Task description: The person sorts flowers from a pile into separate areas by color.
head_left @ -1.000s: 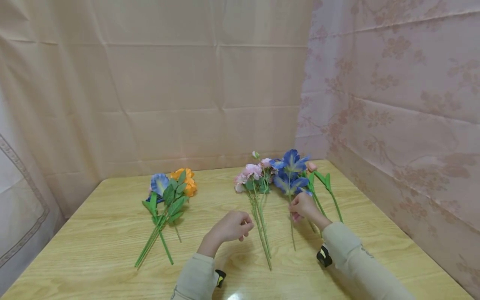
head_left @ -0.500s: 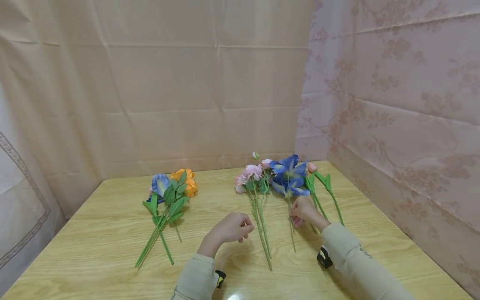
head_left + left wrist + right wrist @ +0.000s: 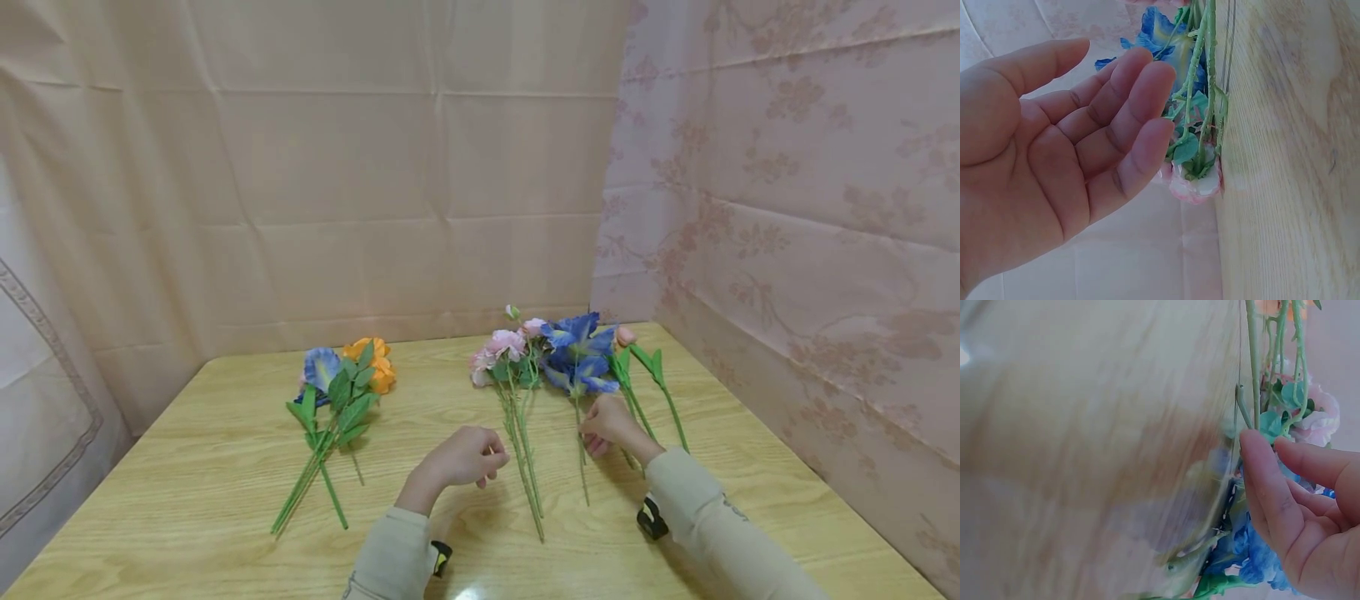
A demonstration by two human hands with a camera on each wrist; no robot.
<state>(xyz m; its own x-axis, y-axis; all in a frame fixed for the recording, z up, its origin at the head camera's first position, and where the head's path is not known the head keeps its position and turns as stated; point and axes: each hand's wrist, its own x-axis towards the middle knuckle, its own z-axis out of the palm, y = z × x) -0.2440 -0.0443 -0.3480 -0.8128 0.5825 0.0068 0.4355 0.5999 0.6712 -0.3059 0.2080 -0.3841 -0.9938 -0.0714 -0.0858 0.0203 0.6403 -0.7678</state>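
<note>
Blue irises [image 3: 579, 350] lie on the right half of the table, their thin stems pointing towards me. My right hand [image 3: 611, 425] is at these stems, fingertips close beside them. In the right wrist view the thumb [image 3: 1310, 459] and forefinger stand slightly apart near a green stem [image 3: 1254, 362]; whether they touch it is unclear. My left hand [image 3: 468, 454] hovers over the table with loosely bent fingers and holds nothing, its palm bare in the left wrist view. Between the hands lie pink flowers [image 3: 504, 346] with long green stems.
Pink tulips [image 3: 625, 336] with green leaves lie right of the irises. On the left of the wooden table [image 3: 217, 467] is a bunch with an orange flower [image 3: 378, 367], a blue iris [image 3: 321, 368] and crossed stems. Curtains [image 3: 337, 167] hang behind and at the sides.
The upper blue iris has come down slightly towards me and settled among the others. My right hand has lowered a little and its fingers have loosened. The left hand has hardly moved.
</note>
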